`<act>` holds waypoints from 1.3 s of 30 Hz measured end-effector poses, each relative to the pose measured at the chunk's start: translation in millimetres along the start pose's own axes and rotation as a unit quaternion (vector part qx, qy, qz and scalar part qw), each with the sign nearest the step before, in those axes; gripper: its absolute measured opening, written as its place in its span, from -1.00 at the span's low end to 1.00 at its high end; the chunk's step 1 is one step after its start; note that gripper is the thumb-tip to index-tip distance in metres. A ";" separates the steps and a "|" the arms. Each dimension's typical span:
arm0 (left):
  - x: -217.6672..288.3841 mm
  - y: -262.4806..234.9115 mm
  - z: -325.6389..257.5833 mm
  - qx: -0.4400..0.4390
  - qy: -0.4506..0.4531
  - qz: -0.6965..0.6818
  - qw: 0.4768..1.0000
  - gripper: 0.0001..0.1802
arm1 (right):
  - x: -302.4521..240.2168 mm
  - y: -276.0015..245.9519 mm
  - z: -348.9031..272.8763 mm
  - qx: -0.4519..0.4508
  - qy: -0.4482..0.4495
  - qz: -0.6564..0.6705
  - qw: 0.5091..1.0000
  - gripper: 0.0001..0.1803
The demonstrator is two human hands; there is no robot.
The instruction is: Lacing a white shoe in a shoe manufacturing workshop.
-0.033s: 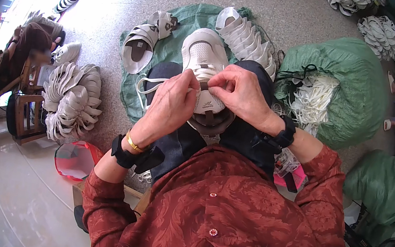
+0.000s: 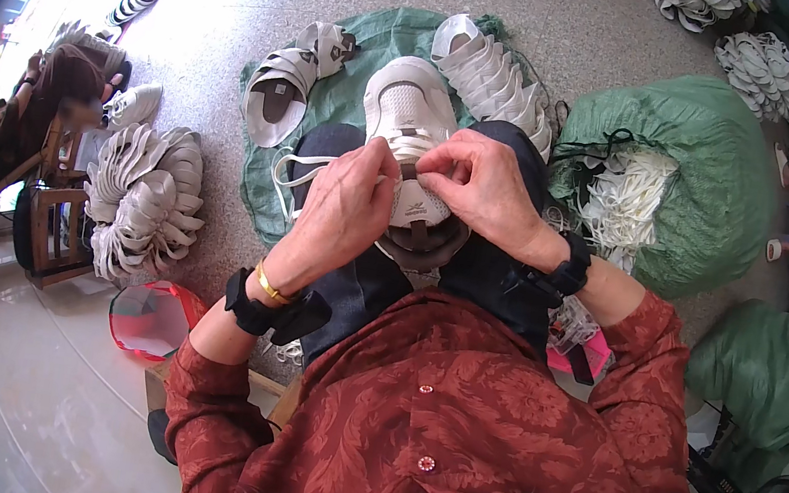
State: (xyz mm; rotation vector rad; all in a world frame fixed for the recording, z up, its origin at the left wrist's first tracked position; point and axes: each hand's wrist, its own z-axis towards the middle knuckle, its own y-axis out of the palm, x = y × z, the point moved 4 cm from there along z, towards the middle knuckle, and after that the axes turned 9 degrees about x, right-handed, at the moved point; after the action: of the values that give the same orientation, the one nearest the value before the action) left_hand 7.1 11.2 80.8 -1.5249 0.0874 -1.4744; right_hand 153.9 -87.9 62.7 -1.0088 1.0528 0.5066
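A white sneaker [image 2: 412,108] rests between my knees, its toe away from me and its tongue [image 2: 417,204] toward me. My left hand [image 2: 346,194] is closed in a pinch at the left edge of the lacing. A white shoelace [image 2: 286,169] loops out on the left side of that hand. On the other side of the tongue, my right hand [image 2: 483,190] is pinched too, thumb against forefinger, at the right edge of the lacing. What lies between its fingertips is too small to make out. Laces cross the shoe's upper just beyond both hands.
Under the shoe spreads a green sheet [image 2: 375,27], bearing shoe uppers at left [image 2: 277,94] and a nested row at right [image 2: 499,80]. A green sack [image 2: 716,181] of white laces [image 2: 627,204] stands right. More stacked uppers [image 2: 144,201] and a red bag [image 2: 152,318] sit left. Other people are nearby.
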 end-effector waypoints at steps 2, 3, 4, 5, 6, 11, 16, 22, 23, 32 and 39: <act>-1.4 4.7 0.5 0.007 -0.015 0.007 1.000 -0.90 | 3.4 0.4 -1.5 0.006 -0.014 -0.012 1.000 -0.83; -2.1 5.4 0.2 0.013 -0.017 0.019 1.000 -0.90 | 3.2 0.2 -1.6 0.008 -0.007 -0.008 1.000 -0.83; -2.9 6.0 -0.4 0.019 -0.019 0.031 0.999 -0.90 | 0.6 0.0 -1.5 0.010 0.001 -0.003 1.000 -0.84; -3.2 6.2 -0.8 0.025 -0.021 0.043 0.999 -0.90 | -0.6 -0.2 -1.5 0.013 0.008 0.001 1.000 -0.84; -3.0 6.6 -0.8 0.025 -0.024 0.043 0.998 -0.90 | -0.7 -0.2 -1.6 0.011 0.005 -0.001 1.000 -0.84; -0.7 7.8 1.4 0.031 -0.037 0.052 0.997 -0.89 | -2.2 0.0 2.0 -0.001 -0.018 -0.020 1.000 -0.88; 2.6 2.2 5.8 0.018 -0.048 0.022 0.998 -0.86 | -5.3 -0.4 3.3 -0.005 -0.040 -0.026 0.999 -0.90; 5.4 -17.4 13.5 -0.027 -0.063 -0.007 0.998 -0.85 | -1.3 -15.0 2.4 -0.014 -0.015 0.001 1.000 -0.93; 4.7 -20.1 13.3 -0.032 -0.068 -0.009 0.997 -0.86 | 1.3 -18.8 0.5 -0.017 -0.004 0.013 1.000 -0.95; -2.0 -51.4 7.0 0.114 -0.029 0.071 0.991 -0.92 | 15.4 -89.9 3.7 0.038 0.121 0.343 0.931 -0.84; 5.2 -47.9 4.1 0.224 -0.029 0.010 0.974 -0.90 | 38.8 -146.4 -5.2 0.102 0.105 0.460 0.876 -0.83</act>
State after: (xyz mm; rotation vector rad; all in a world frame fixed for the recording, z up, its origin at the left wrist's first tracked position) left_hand -14.4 35.3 116.9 -1.1909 -0.2488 -1.3220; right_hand 280.1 -166.8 91.2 -0.3146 1.7382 1.0401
